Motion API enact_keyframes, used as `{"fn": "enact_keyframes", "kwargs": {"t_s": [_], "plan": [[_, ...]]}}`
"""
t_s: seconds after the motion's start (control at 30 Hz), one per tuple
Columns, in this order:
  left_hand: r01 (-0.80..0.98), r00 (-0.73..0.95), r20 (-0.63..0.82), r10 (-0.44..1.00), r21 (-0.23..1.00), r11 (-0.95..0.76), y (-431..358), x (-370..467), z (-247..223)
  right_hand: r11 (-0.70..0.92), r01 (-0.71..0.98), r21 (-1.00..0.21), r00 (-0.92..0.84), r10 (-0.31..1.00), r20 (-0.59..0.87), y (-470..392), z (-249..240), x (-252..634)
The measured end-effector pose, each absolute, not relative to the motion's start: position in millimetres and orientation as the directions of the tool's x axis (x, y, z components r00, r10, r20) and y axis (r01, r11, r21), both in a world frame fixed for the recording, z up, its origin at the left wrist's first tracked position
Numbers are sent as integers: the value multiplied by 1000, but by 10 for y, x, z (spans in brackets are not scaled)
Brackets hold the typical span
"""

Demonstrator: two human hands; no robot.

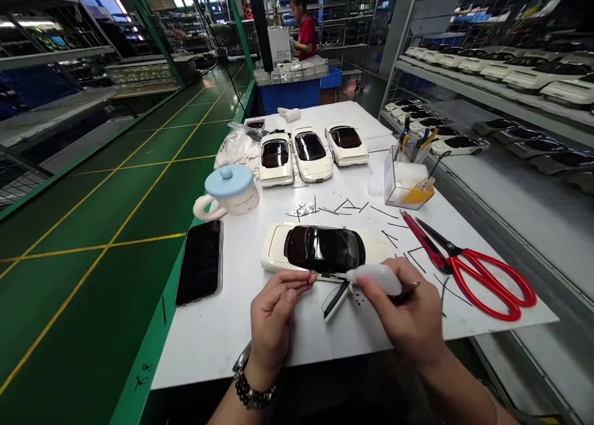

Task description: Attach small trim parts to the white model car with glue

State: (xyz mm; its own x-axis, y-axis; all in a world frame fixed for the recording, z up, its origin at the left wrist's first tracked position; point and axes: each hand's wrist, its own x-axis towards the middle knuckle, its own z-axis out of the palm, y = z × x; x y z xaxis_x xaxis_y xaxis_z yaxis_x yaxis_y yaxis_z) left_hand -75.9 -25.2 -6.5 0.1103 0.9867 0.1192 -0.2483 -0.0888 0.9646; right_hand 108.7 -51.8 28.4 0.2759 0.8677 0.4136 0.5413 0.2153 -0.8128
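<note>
A cream model car (325, 247) with a dark roof and windows lies crosswise before me. Its near-side door (336, 302) stands swung out toward me. In my right hand (415, 310) is a small white squeeze bottle (378, 278), its nozzle at the door opening. A thin dark tool (408, 292) also sticks out between the fingers of that hand. My left hand (276, 313) is at the car's near side, fingers pressed together, tips by the rear end of the door opening. Whatever these fingertips pinch is too small to make out.
Red-handled scissors (487, 283) and a red cutter (424, 242) lie right, among black strips (343, 208). A clear tool box (408, 180), three more model cars (310, 156), a lidded mug (232, 190) and a phone (200, 263) surround the work. Beyond, a person in red (306, 35) stands.
</note>
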Motion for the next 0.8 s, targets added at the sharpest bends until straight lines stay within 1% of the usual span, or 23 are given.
{"fn": "enact_keyframes", "kwargs": {"t_s": [0.07,0.17,0.37,0.7,0.8], "plan": [[-245,130,132,983,965,-97,-253,-765,-74,222,567,-793,308,836,454,-501,253,994],[-247,164,163,973,962,-120,-258,-776,-93,227,606,-762,308,817,488,-470,210,939],[-259,188,190,964,956,-138,-251,-779,-103,218,623,-751,297,823,485,-442,148,948],[-269,200,198,960,953,-140,-263,-777,-110,280,649,-707,259,793,552,-467,119,910],[-273,197,200,960,951,-142,-260,-779,-105,287,642,-711,247,800,546,-472,105,912]]}}
